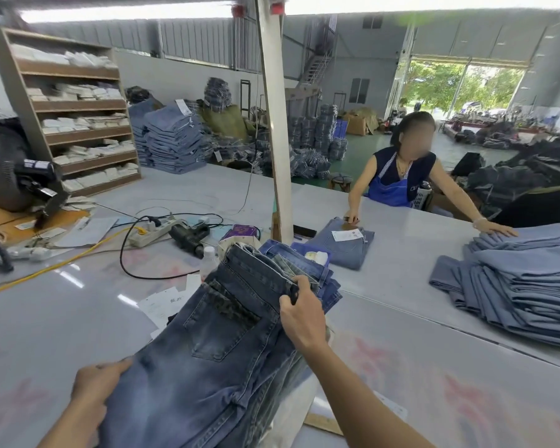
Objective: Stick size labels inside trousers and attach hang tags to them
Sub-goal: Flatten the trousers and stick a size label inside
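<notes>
Gripping the dark jeans [227,337] at lower centre, the right hand [299,313] pinches the waistband while the left hand [94,388] clutches a leg. Dragged across the worktop [434,367], they could topple the bottle [209,258] or scatter the paper tags [162,302] beneath.

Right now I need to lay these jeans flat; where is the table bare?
Bare: table right of the right hand, before the folded pile; also the near-left patch beyond the left hand. Crowded: centre-left, around the power strip, black tool, bottle and papers.
</notes>
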A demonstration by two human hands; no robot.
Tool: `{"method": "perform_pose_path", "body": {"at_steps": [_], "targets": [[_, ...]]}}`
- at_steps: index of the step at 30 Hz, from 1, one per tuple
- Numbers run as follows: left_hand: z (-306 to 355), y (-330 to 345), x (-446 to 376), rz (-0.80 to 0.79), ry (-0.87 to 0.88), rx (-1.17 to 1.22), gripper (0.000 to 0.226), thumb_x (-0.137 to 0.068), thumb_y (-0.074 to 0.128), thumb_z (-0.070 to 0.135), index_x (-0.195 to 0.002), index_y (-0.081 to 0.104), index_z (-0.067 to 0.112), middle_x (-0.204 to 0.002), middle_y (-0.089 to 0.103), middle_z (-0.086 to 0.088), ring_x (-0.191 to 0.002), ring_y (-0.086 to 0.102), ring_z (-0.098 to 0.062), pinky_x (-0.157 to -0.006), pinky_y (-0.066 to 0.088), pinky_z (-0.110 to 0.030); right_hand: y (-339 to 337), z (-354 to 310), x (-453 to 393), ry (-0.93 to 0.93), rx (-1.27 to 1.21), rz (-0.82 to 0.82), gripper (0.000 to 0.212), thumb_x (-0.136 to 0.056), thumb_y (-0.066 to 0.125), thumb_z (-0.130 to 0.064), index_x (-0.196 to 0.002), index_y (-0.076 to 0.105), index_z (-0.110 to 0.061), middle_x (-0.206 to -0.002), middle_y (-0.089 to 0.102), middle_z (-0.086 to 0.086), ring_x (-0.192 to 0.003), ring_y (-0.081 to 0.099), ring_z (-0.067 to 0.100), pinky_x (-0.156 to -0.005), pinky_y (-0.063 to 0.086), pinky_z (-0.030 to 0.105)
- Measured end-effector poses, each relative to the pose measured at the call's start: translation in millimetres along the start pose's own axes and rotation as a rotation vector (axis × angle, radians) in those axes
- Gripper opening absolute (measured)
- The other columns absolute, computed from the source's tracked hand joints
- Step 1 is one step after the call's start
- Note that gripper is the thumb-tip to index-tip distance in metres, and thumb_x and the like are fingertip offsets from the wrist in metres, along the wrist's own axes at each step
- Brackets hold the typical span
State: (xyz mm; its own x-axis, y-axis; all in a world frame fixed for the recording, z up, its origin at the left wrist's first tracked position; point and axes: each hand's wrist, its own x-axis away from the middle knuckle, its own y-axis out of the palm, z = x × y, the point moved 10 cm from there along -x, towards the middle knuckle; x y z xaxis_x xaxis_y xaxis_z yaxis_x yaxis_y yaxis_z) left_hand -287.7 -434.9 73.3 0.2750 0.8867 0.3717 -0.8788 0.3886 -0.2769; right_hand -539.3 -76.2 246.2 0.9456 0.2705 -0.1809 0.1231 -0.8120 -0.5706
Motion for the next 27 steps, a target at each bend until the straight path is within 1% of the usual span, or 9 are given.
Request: {"method": "perform_pose_path", "body": {"at_steps": [5, 8, 11, 14, 18, 20, 22, 25, 27], "targets": [[110.7, -0.1, 31.6, -0.144, 0.249, 0.048, 0.011, -0.084, 0.079, 0.001, -0.09, 0.071, -0.005, -0.093, 0.071, -0.025, -0.082, 0.063, -0.028, -0.087, 0.053, -0.045, -69.0, -7.7, 39.2, -0.06, -0.257, 0.182, 0.022, -0.096, 0.058, -0.014, -0.098, 0.05, -0.035, -0.076, 0.065, -0.005, -0.061, 0.057, 0.009, -0.059, 0.048, 0.037], [172.7, 9.3, 76.8, -0.262, 0.423, 0.051, 0.019, -0.082, 0.082, 0.005, -0.095, 0.071, -0.004, -0.087, 0.071, -0.021, -0.08, 0.064, -0.027, -0.069, 0.057, -0.029, -147.6, 5.5, 83.9, -0.058, -0.329, 0.328, 0.021, -0.097, 0.061, -0.014, -0.096, 0.053, -0.034, -0.071, 0.064, -0.007, -0.06, 0.057, 0.011, -0.057, 0.05, 0.039], [196.8, 26.9, 132.7, -0.394, 0.588, -0.004, 0.014, -0.079, 0.085, 0.011, -0.086, 0.074, 0.006, -0.077, 0.071, -0.01, -0.074, 0.062, -0.023, -0.063, 0.054, -0.022, -240.2, 18.4, 158.4, -0.082, -0.422, 0.523, 0.022, -0.093, 0.063, -0.012, -0.093, 0.058, -0.034, -0.061, 0.055, -0.014, -0.053, 0.046, 0.005, -0.049, 0.042, 0.023], [191.0, 58.4, 186.7, -0.6, 0.682, -0.057, 0.015, -0.072, 0.086, 0.029, -0.08, 0.078, 0.021, -0.071, 0.074, 0.002, -0.073, 0.064, -0.023, -0.064, 0.056, -0.021, -325.4, 41.3, 265.1, -0.048, -0.461, 0.689, 0.016, -0.084, 0.068, -0.02, -0.091, 0.064, -0.034, -0.069, 0.063, -0.01, -0.064, 0.057, 0.009, -0.055, 0.05, 0.024], [104.4, 117.2, 252.7, -0.842, 0.735, -0.297, 0.042, -0.07, 0.085, 0.055, -0.094, 0.077, 0.021, -0.08, 0.077, -0.005, -0.071, 0.071, -0.022, -0.057, 0.057, -0.028, -380.5, 101.6, 415.1, 0.144, -0.349, 0.798, 0.018, -0.082, 0.071, -0.029, -0.099, 0.066, -0.032, -0.08, 0.068, -0.003, -0.072, 0.063, 0.014, -0.059, 0.053, 0.026], [17.5, 145.8, 298.8, -0.929, 0.705, -0.39, 0.031, -0.073, 0.086, 0.049, -0.092, 0.078, 0.026, -0.075, 0.076, 0.004, -0.067, 0.07, -0.009, -0.053, 0.051, -0.019, -388.2, 153.7, 485.1, 0.337, -0.242, 0.877, 0.019, -0.09, 0.07, -0.018, -0.102, 0.066, -0.032, -0.078, 0.065, 0.001, -0.07, 0.061, 0.016, -0.058, 0.049, 0.025], [-83.2, 174.7, 353.3, -1.081, 0.62, -0.533, 0.012, -0.078, 0.088, 0.032, -0.077, 0.077, 0.026, -0.069, 0.074, 0.002, -0.07, 0.069, -0.015, -0.062, 0.051, -0.028, -377.3, 224.1, 554.7, 0.622, -0.19, 0.91, 0.02, -0.095, 0.067, -0.009, -0.102, 0.067, -0.027, -0.083, 0.064, 0.01, -0.077, 0.065, 0.026, -0.057, 0.05, 0.023], [-186.6, 189.4, 381.0, -1.105, 0.484, -0.694, 0.037, -0.081, 0.086, 0.018, -0.053, 0.062, 0.015, -0.046, 0.06, 0.008, -0.058, 0.058, -0.014, -0.057, 0.041, -0.035, -327.2, 308.7, 615.5, 1.04, -0.213, 0.682, 0.024, -0.097, 0.068, -0.015, -0.119, 0.062, -0.009, -0.113, 0.067, 0.018, -0.101, 0.065, 0.036, -0.082, 0.056, 0.039], [-209.2, 193.5, 382.8, -1.063, 0.49, -0.769, 0.04, -0.08, 0.087, 0.019, -0.052, 0.06, 0.012, -0.042, 0.055, 0.008, -0.054, 0.053, -0.015, -0.052, 0.036, -0.032, -319.1, 325.7, 633.9, 1.107, -0.221, 0.651, 0.016, -0.096, 0.069, -0.017, -0.11, 0.064, -0.01, -0.11, 0.069, 0.014, -0.1, 0.066, 0.033, -0.09, 0.055, 0.049]]}}
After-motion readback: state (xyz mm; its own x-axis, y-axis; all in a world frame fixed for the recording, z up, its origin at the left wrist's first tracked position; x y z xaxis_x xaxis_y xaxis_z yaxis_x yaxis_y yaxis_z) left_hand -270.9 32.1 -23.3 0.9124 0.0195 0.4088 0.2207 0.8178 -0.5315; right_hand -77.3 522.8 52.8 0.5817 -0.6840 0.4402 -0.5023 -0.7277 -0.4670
